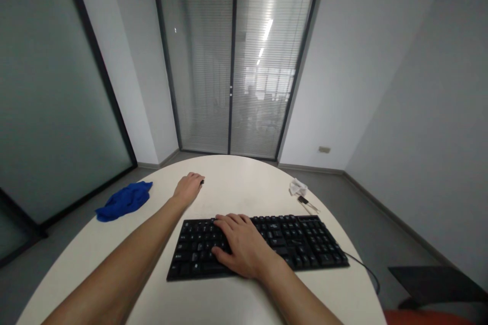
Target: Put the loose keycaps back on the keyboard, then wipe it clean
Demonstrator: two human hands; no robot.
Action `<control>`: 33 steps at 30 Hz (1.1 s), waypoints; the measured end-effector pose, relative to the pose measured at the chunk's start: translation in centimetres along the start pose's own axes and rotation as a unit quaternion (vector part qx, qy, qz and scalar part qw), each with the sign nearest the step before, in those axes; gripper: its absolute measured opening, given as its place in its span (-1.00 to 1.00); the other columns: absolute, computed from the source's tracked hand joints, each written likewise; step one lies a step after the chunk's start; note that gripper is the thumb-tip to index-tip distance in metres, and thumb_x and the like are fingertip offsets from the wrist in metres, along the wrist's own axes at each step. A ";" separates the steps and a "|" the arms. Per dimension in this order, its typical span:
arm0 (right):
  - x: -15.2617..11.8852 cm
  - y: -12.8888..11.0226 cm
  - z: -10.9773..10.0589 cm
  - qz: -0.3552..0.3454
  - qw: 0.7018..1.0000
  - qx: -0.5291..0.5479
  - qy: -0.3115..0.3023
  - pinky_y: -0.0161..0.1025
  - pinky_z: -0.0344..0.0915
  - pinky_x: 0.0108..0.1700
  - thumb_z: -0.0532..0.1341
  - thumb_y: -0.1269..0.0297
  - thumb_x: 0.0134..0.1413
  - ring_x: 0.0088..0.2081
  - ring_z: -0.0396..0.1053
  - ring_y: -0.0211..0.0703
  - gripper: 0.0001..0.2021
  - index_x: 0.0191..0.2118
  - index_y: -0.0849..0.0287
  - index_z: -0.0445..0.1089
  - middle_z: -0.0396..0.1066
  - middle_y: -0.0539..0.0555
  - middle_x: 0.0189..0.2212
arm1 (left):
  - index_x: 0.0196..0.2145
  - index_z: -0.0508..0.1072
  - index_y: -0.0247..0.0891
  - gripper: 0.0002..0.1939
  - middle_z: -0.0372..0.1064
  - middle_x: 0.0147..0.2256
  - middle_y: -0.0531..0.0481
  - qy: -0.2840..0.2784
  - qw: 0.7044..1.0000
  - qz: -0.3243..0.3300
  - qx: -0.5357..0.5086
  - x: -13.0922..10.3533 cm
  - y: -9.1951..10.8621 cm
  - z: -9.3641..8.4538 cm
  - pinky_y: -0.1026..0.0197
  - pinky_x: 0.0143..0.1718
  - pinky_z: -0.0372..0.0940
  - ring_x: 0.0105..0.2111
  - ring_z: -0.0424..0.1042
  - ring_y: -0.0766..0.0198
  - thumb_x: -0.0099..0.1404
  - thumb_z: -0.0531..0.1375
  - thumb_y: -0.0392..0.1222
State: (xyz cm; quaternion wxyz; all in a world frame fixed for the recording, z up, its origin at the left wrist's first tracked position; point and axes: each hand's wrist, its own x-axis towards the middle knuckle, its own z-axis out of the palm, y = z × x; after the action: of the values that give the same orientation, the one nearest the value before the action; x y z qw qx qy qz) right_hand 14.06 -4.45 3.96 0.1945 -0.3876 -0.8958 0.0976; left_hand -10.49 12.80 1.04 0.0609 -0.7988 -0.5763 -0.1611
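Note:
My left hand (pixel 188 188) is over the far left part of the table, its fingers closed around a small black object (pixel 202 182). Only a dark tip of that object shows, too little to tell its kind. A black keyboard (pixel 308 244) lies flat on the table in front of me. My right hand (pixel 242 245) rests on the left half of it, palm down, fingers spread over the keys and thumb apart. The keys beneath that palm are hidden. Nothing shows in the right hand's grasp.
A crumpled blue cloth (pixel 125 201) lies at the round white table's (pixel 244 183) left edge. Near the right edge are a crumpled white tissue (pixel 297 187) and a small black-handled wire tool (pixel 304 200). The keyboard's cable (pixel 364 265) hangs over that edge. A chair (pixel 434 284) stands at lower right.

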 end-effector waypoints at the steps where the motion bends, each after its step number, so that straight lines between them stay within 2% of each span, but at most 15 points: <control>1: -0.1 0.0 -0.1 0.001 1.000 0.001 -0.001 0.03 0.04 0.27 0.18 0.03 0.23 0.21 0.21 0.07 -0.51 0.20 0.13 0.27 0.27 0.13 0.25 | -0.06 0.55 -0.21 -0.71 0.49 -0.01 -0.16 -0.001 1.000 0.003 -0.001 0.1 0.1 0.1 0.03 0.06 0.25 0.07 0.33 -0.01 0.33 0.13 -0.33; 10: -0.2 -0.1 -0.5 0.011 1.000 -0.005 -0.009 0.03 0.09 0.22 0.21 0.03 0.20 0.14 0.28 0.09 -0.54 0.15 0.13 0.29 0.35 0.15 0.18 | -0.18 0.61 -0.17 -0.73 0.54 -0.15 -0.15 0.001 0.999 0.024 -0.036 0.1 0.8 0.1 0.06 0.07 0.24 0.03 0.38 0.01 0.32 0.12 -0.32; 15: -0.1 -0.2 -0.7 0.010 1.000 -0.016 -0.012 0.02 0.12 0.20 0.21 0.04 0.21 0.13 0.29 0.07 -0.55 0.14 0.12 0.29 0.38 0.15 0.14 | -0.22 0.61 -0.15 -0.76 0.54 -0.20 -0.11 -0.009 0.997 0.046 -0.063 -1.8 2.4 -0.9 0.11 0.04 0.26 -0.02 0.41 0.07 0.29 0.15 -0.33; 18: 0.0 -0.4 -0.9 0.008 1.000 -0.018 -0.014 0.02 0.12 0.18 0.21 0.06 0.20 0.12 0.29 0.07 -0.57 0.12 0.12 0.30 0.38 0.15 0.14 | -0.12 0.58 -0.15 -0.73 0.54 -0.12 -0.09 0.007 0.993 0.058 -0.107 -3.9 3.6 -1.6 0.10 0.08 0.25 0.02 0.39 0.08 0.32 0.13 -0.30; 22: -0.1 -0.4 -0.8 0.007 1.000 -0.016 -0.013 0.03 0.12 0.18 0.23 0.09 0.19 0.12 0.28 0.09 -0.57 0.13 0.12 0.31 0.35 0.13 0.18 | -0.08 0.55 -0.18 -0.73 0.53 -0.09 -0.07 0.045 0.967 -0.018 -0.251 -7.4 4.8 -1.9 0.06 0.10 0.26 -0.02 0.43 0.10 0.31 0.14 -0.25; 26: -0.2 -0.2 -0.5 0.007 1.000 -0.015 -0.010 0.03 0.10 0.21 0.23 0.09 0.19 0.16 0.25 0.09 -0.54 0.16 0.11 0.29 0.31 0.14 0.22 | -0.12 0.54 -0.22 -0.75 0.55 -0.12 -0.08 0.042 0.915 -0.067 -0.395 -10.4 5.7 -2.1 0.09 0.04 0.33 -0.08 0.49 0.13 0.30 0.13 -0.20; 29: -0.3 -0.1 -0.4 0.007 1.000 -0.010 -0.005 0.04 0.08 0.22 0.23 0.10 0.20 0.17 0.24 0.08 -0.54 0.17 0.12 0.29 0.30 0.14 0.22 | -0.13 0.55 -0.21 -0.75 0.56 -0.11 -0.07 0.034 0.895 -0.070 -0.440 -11.5 6.3 -2.2 0.09 0.08 0.31 -0.05 0.49 0.14 0.26 0.15 -0.22; 33: -0.4 -0.1 -0.4 0.007 1.000 0.006 0.007 0.03 0.09 0.23 0.23 0.13 0.20 0.18 0.25 0.06 -0.58 0.14 0.11 0.32 0.32 0.13 0.21 | -0.18 0.58 -0.21 -0.76 0.57 -0.11 -0.07 0.017 0.892 -0.075 -0.446 -12.0 6.3 -2.2 0.05 0.14 0.28 -0.03 0.49 0.13 0.23 0.16 -0.26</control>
State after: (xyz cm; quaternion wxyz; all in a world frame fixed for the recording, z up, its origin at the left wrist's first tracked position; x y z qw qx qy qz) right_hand 14.34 -4.80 4.24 0.2020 -0.3935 -0.8911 0.1019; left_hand -8.37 -0.68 -0.22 -0.3046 -0.6935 -0.5008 -0.4189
